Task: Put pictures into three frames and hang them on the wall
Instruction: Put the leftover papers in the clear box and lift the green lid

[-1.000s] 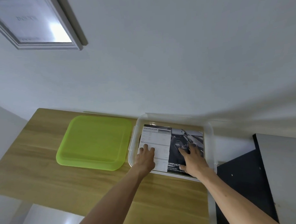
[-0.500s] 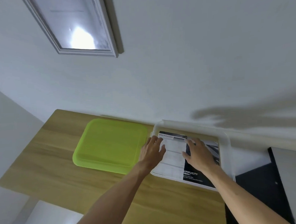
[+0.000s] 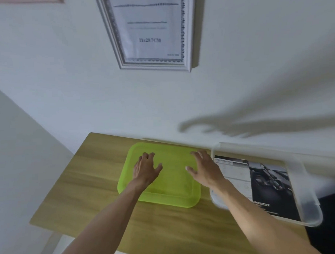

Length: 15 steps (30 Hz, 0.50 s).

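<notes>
Both hands reach out over a green lid (image 3: 164,176) that lies flat on the wooden table (image 3: 85,184). Left hand (image 3: 145,169) is spread over the lid's left half, fingers straight and slightly fanned toward the wall, thumb out to the right, grasping nothing; whether the palm presses the plastic or floats just above it cannot be told. Right hand (image 3: 204,170) is likewise relaxed, fingers extended toward the wall over the lid's right edge, thumb out to the left, holding nothing. The lid is a rounded rectangle whose longer sides run roughly left to right, along the wall (image 3: 256,76). Just beside it on the right sits a clear plastic box (image 3: 310,207), its near corner partly hidden by the right forearm. Inside the box a printed sheet (image 3: 259,182) lies flat, white with a table of text on its left and a dark photo on its right; its long axis runs from the wall toward the person, slanting right, with the heading at the far end. On the wall above the table hangs a silver picture frame (image 3: 150,32), upright with its long axis vertical, holding a white paper with blurred print. At the top left corner the edge of a pinkish frame (image 3: 25,1) shows. Shadows of the arms fall on the wall to the right.
</notes>
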Each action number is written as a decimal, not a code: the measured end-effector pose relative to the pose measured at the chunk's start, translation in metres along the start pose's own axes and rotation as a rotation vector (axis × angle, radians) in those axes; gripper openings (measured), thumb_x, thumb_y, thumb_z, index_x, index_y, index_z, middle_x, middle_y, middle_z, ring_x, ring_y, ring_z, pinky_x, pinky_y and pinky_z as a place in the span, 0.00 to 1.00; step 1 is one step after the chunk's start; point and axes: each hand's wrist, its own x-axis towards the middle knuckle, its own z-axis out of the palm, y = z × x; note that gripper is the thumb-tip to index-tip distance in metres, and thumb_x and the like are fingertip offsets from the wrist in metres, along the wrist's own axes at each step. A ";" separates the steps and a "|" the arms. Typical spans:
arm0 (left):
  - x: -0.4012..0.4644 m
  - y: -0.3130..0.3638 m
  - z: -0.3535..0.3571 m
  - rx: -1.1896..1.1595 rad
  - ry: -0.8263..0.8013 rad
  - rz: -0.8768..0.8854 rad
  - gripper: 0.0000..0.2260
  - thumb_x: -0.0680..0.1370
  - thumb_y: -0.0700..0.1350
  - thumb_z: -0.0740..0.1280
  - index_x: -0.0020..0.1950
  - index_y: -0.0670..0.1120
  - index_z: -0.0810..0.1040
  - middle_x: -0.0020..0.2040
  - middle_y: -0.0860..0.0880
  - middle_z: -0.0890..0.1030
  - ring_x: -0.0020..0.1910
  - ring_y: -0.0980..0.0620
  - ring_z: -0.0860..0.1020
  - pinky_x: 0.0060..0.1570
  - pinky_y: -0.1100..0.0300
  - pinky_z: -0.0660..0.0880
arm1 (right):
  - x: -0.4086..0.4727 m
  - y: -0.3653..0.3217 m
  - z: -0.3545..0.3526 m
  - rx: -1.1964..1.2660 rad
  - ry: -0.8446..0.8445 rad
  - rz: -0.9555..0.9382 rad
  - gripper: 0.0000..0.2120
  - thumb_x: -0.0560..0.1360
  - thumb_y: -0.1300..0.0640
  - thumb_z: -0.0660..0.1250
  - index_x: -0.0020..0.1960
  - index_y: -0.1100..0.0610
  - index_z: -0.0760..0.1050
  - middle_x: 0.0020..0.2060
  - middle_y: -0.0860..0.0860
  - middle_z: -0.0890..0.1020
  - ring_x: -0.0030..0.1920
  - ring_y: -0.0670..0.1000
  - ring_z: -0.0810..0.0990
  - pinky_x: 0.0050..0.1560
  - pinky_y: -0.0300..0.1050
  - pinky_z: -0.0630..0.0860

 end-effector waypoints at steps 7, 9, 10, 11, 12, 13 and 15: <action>0.003 -0.086 -0.001 -0.003 -0.147 -0.206 0.34 0.75 0.61 0.67 0.74 0.44 0.63 0.70 0.42 0.67 0.69 0.42 0.67 0.62 0.47 0.70 | 0.013 -0.033 0.054 -0.011 -0.179 0.331 0.39 0.79 0.43 0.63 0.80 0.58 0.48 0.76 0.61 0.55 0.75 0.62 0.60 0.69 0.55 0.71; 0.007 -0.103 0.000 0.004 -0.177 -0.254 0.36 0.74 0.62 0.68 0.74 0.44 0.62 0.71 0.42 0.66 0.70 0.41 0.66 0.63 0.46 0.69 | 0.016 -0.034 0.065 0.010 -0.196 0.462 0.42 0.79 0.42 0.63 0.80 0.61 0.43 0.76 0.63 0.52 0.76 0.64 0.57 0.70 0.57 0.67; 0.008 -0.110 0.000 -0.006 -0.188 -0.279 0.36 0.74 0.62 0.68 0.74 0.43 0.62 0.71 0.41 0.65 0.70 0.41 0.65 0.63 0.45 0.69 | 0.017 -0.033 0.070 0.029 -0.195 0.515 0.44 0.79 0.42 0.63 0.80 0.62 0.41 0.76 0.64 0.51 0.77 0.64 0.55 0.71 0.57 0.65; 0.009 -0.115 0.002 -0.022 -0.200 -0.306 0.37 0.73 0.62 0.69 0.73 0.43 0.63 0.71 0.41 0.65 0.70 0.41 0.65 0.63 0.45 0.70 | 0.018 -0.031 0.074 0.050 -0.189 0.563 0.45 0.79 0.41 0.63 0.80 0.63 0.39 0.76 0.65 0.51 0.77 0.64 0.55 0.72 0.57 0.64; 0.011 -0.120 0.003 -0.040 -0.216 -0.333 0.37 0.73 0.62 0.69 0.73 0.42 0.63 0.72 0.41 0.64 0.71 0.41 0.64 0.63 0.44 0.70 | 0.019 -0.030 0.078 0.075 -0.182 0.602 0.47 0.79 0.41 0.64 0.79 0.64 0.39 0.77 0.65 0.51 0.77 0.64 0.54 0.72 0.56 0.63; 0.012 -0.124 0.004 -0.056 -0.230 -0.357 0.38 0.73 0.62 0.70 0.73 0.41 0.63 0.72 0.41 0.64 0.71 0.41 0.64 0.62 0.44 0.70 | 0.020 -0.028 0.081 0.101 -0.169 0.634 0.48 0.78 0.40 0.65 0.79 0.65 0.39 0.77 0.65 0.52 0.77 0.64 0.55 0.73 0.56 0.63; 0.016 -0.129 0.006 -0.095 -0.245 -0.383 0.37 0.72 0.61 0.72 0.71 0.40 0.65 0.72 0.41 0.63 0.71 0.40 0.64 0.61 0.44 0.70 | 0.023 -0.025 0.084 0.155 -0.143 0.674 0.49 0.76 0.41 0.68 0.79 0.65 0.43 0.76 0.65 0.56 0.76 0.63 0.57 0.72 0.54 0.64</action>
